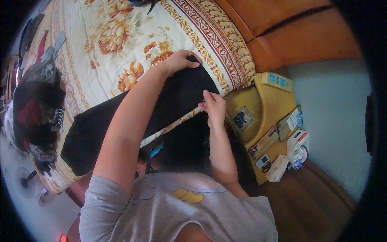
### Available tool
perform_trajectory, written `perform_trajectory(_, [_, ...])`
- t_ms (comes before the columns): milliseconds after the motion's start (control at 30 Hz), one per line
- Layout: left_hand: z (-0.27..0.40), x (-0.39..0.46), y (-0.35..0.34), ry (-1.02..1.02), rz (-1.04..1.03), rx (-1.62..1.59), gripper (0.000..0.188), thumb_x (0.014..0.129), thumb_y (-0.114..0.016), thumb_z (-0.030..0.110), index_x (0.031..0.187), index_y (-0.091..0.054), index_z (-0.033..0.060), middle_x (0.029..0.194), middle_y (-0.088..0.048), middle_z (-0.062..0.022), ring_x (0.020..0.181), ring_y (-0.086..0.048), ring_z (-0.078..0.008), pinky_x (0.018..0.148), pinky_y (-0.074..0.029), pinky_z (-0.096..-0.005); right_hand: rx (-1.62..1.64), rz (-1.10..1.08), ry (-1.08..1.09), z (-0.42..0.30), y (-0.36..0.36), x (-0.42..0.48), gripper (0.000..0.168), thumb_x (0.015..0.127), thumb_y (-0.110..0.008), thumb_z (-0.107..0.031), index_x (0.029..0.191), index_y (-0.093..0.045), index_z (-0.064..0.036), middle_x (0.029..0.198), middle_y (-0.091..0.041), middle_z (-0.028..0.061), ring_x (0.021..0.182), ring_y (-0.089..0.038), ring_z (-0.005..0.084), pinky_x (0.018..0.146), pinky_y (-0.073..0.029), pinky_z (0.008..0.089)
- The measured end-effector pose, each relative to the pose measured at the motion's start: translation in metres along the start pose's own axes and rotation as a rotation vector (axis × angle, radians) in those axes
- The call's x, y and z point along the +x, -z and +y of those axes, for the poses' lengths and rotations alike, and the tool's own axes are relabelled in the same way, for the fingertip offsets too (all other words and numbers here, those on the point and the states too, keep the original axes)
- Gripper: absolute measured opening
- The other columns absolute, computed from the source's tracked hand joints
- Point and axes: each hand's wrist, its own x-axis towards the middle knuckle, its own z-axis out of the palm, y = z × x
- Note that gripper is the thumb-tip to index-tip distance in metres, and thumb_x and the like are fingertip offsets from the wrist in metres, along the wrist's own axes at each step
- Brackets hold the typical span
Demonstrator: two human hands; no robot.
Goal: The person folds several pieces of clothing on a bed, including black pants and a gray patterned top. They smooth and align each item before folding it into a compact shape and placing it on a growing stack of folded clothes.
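A black cloth garment (169,90), its kind not certain, lies spread along the near edge of a bed with a floral bedspread (121,39). My left hand (183,62) pinches its far upper corner between thumb and fingers. At its nearer edge on the right, my right hand (215,106) has its thumb and fingertips closed on the black fabric. More black material hangs below the bed edge, and a narrow strip of bedspread shows between the two dark parts. My left forearm hides some of the garment.
A heap of mixed clothes (36,109) sits on the bed at the left. To the right is a yellowish bedside cabinet (257,115) with a power strip (276,81), a paper packet (277,168) and small items. An orange-brown headboard (308,39) stands behind. An electric fan (24,181) is at lower left.
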Motion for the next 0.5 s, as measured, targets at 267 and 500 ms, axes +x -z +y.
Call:
perform_trajectory(267, [0.007, 0.0, -0.001, -0.091, 0.053, -0.095, 0.018, 0.07, -0.069, 0.002, 0.087, -0.066, 0.005, 0.082, -0.063, -0.0016, 0.079, -0.056, -0.012, 0.073, -0.045, -0.0254, 0.221, 0.353, 0.3, 0.018, -0.017, -0.011, 0.039, 0.079, -0.064, -0.006, 0.112, -0.042, -0.002, 0.072, -0.054, 0.0033, 0.062, -0.049, 0.0102, 0.054, -0.039, 0.0239])
perform_trajectory(500, [-0.003, -0.001, -0.009, -0.345, 0.286, 0.597, 0.038, 0.063, -0.076, 0.012, 0.097, -0.058, 0.005, 0.092, -0.061, -0.0111, 0.082, -0.059, -0.0234, 0.076, -0.046, -0.0308, -0.384, 0.43, 0.551, 0.015, -0.009, 0.001, 0.044, 0.076, -0.066, -0.008, 0.112, -0.042, 0.001, 0.085, -0.056, 0.0133, 0.081, -0.052, 0.0233, 0.072, -0.043, 0.0336])
